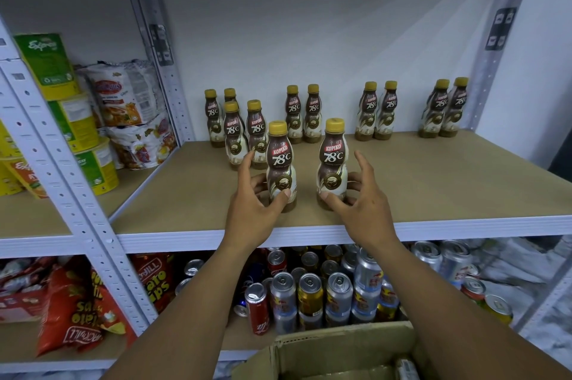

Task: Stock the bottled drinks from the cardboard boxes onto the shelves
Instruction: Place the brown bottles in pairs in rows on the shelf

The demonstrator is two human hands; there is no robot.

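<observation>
Thumb and curled fingers of left hand (257, 197) clasp left bottle (280, 159) low down, and right hand (360, 197) does the same on right bottle (332, 159), both index fingers lifted. Both bottles stand upright near front of shelf (464, 187), probably starting a row ahead of the bottle pairs (370, 110). Cardboard box (340, 345) sits below.

Stacked green-and-yellow instant noodle cups (77, 122) stand at the left of the frame. Just right of them is a pile of white plastic noodle packets (123, 97) printed in red and orange. In the lower left, glossy red crisp bags (77, 311) lie slumped, some of them upside down. Lower centre is crowded with upright aluminium drink cans (309, 290), silver, gold and blue. A slim red can (257, 308) stands at their front left, and a yellow can (498, 308) sits far right. A plain white wall (309, 23) fills the top.
</observation>
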